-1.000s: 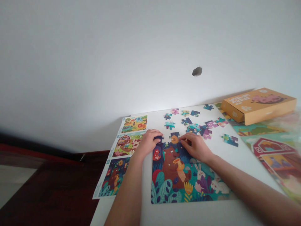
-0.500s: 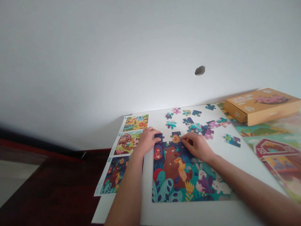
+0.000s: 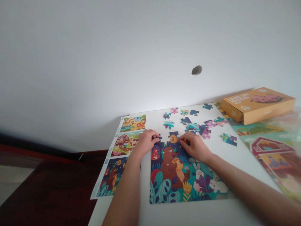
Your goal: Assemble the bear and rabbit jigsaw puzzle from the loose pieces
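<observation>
A partly joined puzzle with a brown bear and white rabbits lies on the white table. At its top left corner, my left hand has its fingers closed on a dark blue piece, mostly hidden beneath them. My right hand is at the puzzle's top edge, thumb and fingertips pinched at the right side of a dark piece with an orange shape. That piece sits against the top edge, to the right of the blue one.
Several loose pieces are scattered behind and right of the puzzle. A sheet with three pictures lies left, partly under my left arm. An orange puzzle box and a colourful farm picture are at the right. The wall rises behind.
The view has shifted slightly, moving everything a little left in the picture. My left fingers now cover more of the dark blue piece. My right hand stays beside the orange-shaped piece.
</observation>
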`<state>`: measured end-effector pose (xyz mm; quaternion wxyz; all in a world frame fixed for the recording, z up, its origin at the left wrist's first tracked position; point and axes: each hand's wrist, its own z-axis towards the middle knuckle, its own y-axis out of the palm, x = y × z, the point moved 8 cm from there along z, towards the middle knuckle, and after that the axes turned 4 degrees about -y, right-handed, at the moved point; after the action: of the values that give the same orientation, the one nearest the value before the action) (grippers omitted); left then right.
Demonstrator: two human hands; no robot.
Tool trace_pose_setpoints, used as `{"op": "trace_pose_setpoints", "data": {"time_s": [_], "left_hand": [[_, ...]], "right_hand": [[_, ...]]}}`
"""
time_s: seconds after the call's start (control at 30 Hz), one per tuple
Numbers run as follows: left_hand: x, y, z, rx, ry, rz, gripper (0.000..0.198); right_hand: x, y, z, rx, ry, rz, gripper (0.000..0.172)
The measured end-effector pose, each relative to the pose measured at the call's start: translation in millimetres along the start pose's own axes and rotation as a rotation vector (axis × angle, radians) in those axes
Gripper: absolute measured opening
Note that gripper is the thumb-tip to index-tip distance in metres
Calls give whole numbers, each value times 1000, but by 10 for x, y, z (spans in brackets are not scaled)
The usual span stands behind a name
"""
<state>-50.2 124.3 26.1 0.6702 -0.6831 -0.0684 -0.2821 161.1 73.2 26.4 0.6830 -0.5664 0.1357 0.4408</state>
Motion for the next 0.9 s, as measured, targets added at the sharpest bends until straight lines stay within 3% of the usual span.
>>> {"op": "trace_pose_setpoints", "data": {"time_s": [0.3,0.9], "left_hand": [[76,11,-10,76,60,-27,8],[157,81,-14,6,50,-38,22]], "right_hand": [[-18,38,-9,-47,-31,-8,17],[-153,94,-44,-248,-151,-168,22]]}}
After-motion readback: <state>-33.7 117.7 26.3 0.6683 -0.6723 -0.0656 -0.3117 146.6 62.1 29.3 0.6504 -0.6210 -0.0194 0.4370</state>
